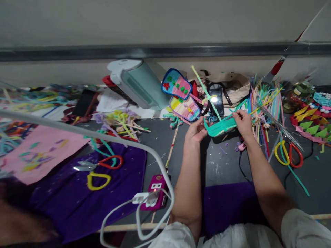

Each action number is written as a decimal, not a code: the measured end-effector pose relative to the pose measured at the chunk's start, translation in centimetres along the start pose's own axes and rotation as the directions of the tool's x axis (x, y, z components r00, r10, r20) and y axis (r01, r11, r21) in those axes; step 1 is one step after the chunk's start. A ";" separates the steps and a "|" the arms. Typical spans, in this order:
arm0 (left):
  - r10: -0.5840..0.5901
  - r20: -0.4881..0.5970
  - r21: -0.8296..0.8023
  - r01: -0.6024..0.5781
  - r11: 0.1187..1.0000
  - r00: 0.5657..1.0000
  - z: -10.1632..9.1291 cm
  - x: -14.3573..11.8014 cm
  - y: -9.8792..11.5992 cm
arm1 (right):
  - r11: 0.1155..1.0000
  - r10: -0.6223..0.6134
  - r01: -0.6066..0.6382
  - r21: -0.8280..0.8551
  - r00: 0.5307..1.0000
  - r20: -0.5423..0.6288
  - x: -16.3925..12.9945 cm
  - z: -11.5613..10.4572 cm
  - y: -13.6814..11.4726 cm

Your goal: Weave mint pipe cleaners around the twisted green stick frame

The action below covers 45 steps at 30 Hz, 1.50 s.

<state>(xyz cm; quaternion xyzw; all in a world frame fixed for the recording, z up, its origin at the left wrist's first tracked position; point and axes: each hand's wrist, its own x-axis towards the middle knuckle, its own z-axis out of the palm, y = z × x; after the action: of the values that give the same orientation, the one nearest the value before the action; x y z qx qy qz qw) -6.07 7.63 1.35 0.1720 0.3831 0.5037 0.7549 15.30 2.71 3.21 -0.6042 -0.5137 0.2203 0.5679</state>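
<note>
Between my two hands, above the dark table, is a flat teal piece made of pipe cleaners (219, 128) laid side by side. My left hand (197, 130) grips its left end, where a short teal tip sticks up. The fingers of my right hand (242, 121) pinch the right end near its upper edge. A pale green pipe cleaner (207, 93) rises from the piece and slants up to the left. Just behind lie two finished pipe-cleaner panels, a blue-edged one (177, 84) and a purple-edged striped one (184, 108).
Red-and-yellow scissors (289, 154) lie at right beside a pipe-cleaner bundle (266, 103). Another pair (99, 168) rests on purple cloth (124, 193) at left. A magenta power strip (157, 193) with white cords is near the front. A phone (216, 100) lies behind. Another person's blurred arm (23, 220) shows lower left.
</note>
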 end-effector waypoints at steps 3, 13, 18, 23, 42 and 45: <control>-0.005 0.077 0.046 0.001 0.999 0.997 0.1 -0.2 0.1 | 1.000 -0.003 0.003 0.008 1.000 -0.001 0.0 0.0 -0.1; 0.397 -0.053 0.265 -0.370 0.890 0.916 1.0 0.1 -0.9 | 1.000 -0.015 0.016 0.015 0.999 -0.046 -0.1 -0.1 -0.8; 0.693 0.020 0.568 -0.579 0.585 0.720 1.3 -0.2 -1.5 | 0.999 -0.044 0.043 -0.012 0.998 -0.039 -0.4 0.0 -1.5; 0.768 0.080 0.745 -0.550 0.378 0.636 1.6 -0.4 -1.8 | 0.999 -0.042 0.042 0.004 0.999 -0.025 -0.6 0.1 -2.2; 0.639 -0.021 0.651 -0.475 0.592 0.769 1.0 0.1 -1.4 | 0.994 -0.102 0.102 0.046 0.995 0.003 -0.8 0.3 -2.4; 0.602 -0.020 0.581 -0.481 0.657 0.798 1.1 0.0 -1.2 | 0.994 -0.094 0.094 0.058 0.996 -0.005 -0.6 0.1 -2.1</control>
<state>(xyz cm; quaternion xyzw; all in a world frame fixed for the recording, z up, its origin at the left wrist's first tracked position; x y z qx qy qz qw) -4.49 7.20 1.27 0.4328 0.5191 0.5900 0.4418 14.22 1.92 4.88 -0.5630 -0.5342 0.2074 0.5955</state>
